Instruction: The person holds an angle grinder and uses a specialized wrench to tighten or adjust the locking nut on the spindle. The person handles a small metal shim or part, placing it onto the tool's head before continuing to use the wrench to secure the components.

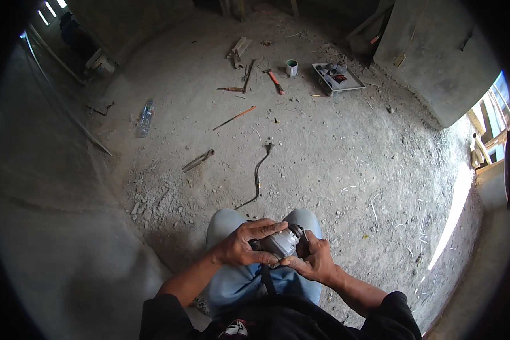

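Note:
Above my lap I hold what looks like an angle grinder point(280, 245), with a rounded grey metal head and dark parts at its upper right end. My left hand point(245, 245) is wrapped round its left side, thumb below and fingers on top. At the other side, my right hand point(318, 259) grips the dark part by the head, its thumb pressed along the lower edge. The inner fingers of both hands are partly hidden. A dark strap or cord point(267, 279) hangs below the tool between my thighs. Past my knees a black cord point(258, 175) lies on the floor.
Pincers point(198, 161), a plastic bottle point(145, 119), an orange-handled thin rod point(235, 118) and a red hammer point(275, 82) lie on the dusty concrete floor. Farther off stand a can point(292, 68) and a tray point(354, 86) of items. Rubble point(153, 198) lies left; concrete walls flank me.

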Action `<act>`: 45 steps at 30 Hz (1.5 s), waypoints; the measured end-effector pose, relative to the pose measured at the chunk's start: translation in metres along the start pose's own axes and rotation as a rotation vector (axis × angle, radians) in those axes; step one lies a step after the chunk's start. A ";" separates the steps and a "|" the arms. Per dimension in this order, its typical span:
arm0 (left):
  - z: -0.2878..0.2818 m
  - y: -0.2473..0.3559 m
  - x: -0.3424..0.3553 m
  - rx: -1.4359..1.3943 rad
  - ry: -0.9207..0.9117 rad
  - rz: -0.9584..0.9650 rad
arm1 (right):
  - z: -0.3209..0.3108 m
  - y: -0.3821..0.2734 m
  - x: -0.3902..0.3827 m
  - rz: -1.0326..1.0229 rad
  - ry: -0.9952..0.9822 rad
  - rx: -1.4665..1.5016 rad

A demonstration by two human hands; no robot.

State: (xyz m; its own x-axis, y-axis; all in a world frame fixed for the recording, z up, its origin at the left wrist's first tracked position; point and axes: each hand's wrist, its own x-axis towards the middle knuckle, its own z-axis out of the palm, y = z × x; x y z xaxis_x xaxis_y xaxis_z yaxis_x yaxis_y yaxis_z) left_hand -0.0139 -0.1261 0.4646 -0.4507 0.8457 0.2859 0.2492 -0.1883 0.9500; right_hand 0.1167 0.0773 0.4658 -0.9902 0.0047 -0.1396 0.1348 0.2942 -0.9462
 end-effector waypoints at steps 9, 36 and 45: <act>-0.007 -0.050 0.004 -0.216 -0.252 -0.076 | 0.030 0.022 -0.015 0.071 0.228 -0.022; 0.010 -0.027 0.043 0.306 -0.453 0.090 | 0.011 0.007 -0.050 0.300 0.271 -0.180; 0.018 -0.019 0.032 0.521 -0.534 0.125 | 0.011 0.014 -0.054 0.332 0.191 -0.106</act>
State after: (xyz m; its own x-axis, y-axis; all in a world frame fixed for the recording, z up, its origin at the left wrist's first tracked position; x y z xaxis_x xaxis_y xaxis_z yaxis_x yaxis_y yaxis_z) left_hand -0.0173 -0.0863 0.4539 0.0511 0.9854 0.1621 0.7040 -0.1507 0.6940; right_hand 0.1725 0.0703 0.4564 -0.8835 0.2912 -0.3670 0.4545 0.3433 -0.8219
